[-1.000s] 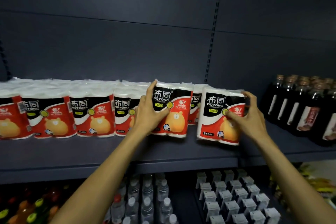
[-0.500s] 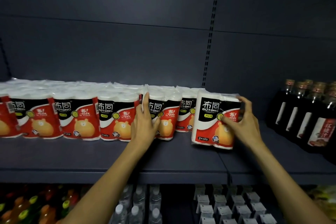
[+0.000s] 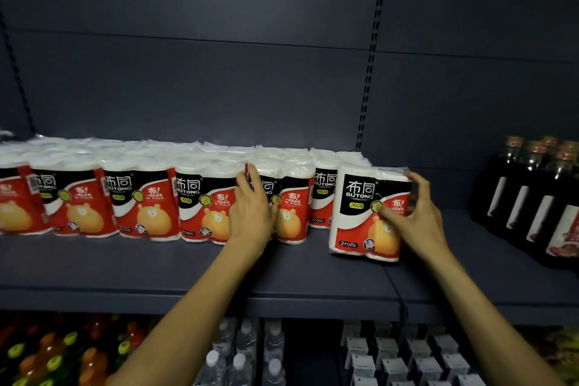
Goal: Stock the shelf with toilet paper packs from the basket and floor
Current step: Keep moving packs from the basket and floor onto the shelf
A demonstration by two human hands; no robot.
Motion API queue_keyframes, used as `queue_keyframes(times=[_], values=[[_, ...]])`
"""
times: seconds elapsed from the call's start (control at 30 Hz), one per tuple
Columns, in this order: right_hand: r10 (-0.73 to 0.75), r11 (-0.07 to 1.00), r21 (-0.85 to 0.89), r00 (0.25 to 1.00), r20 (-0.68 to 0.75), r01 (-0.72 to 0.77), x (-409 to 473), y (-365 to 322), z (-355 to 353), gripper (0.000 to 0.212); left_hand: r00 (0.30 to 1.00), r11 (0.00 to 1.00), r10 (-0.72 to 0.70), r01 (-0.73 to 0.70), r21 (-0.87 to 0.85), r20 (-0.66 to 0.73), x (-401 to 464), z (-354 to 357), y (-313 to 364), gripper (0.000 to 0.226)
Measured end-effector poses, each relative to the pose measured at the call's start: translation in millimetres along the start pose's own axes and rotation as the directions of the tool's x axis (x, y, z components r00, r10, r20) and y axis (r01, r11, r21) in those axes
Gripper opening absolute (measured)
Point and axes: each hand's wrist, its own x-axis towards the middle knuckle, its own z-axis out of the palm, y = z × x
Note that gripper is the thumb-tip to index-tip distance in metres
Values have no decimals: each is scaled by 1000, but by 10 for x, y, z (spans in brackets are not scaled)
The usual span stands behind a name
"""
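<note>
The end pack (image 3: pixel 369 213) stands on the shelf (image 3: pixel 313 279), forward of the row (image 3: pixel 141 197) at its 9 o'clock and not yet pushed in. The right hand (image 3: pixel 413 213) grips it, thumb on the front, fingers curled over the top corner at 1 o'clock. The left hand (image 3: pixel 252 213) lies flat, fingers straight, against the neighbouring pack (image 3: pixel 291 204). The step looks like squaring up; next, the end pack needs sliding back toward 12 o'clock, level with the row. Dark bottles (image 3: pixel 532 197) stand at 3 o'clock.
</note>
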Motion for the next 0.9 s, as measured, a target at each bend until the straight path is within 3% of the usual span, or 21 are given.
queue_keyframes(times=[0.23,0.37,0.47,0.57,0.9], values=[[2,1000,-15,1000,4,-1,-61,-15,11,79,998,998,65,-65,-26,0,-22,-177,-121,95],[12,1000,-5,1000,-3,-12,-34,-91,59,79,989,976,147,-150,-159,-27,-77,-357,-158,70],[9,1000,10,1000,-3,-9,-1,-158,135,78,950,938,278,-236,-255,145,-102,-386,-215,45],[8,1000,12,1000,5,-8,43,-204,231,79,844,941,316,-221,-256,434,-151,-373,-291,49],[37,998,47,999,4,-37,121,-198,553,77,815,964,235,-125,-235,529,-264,-392,-447,65]])
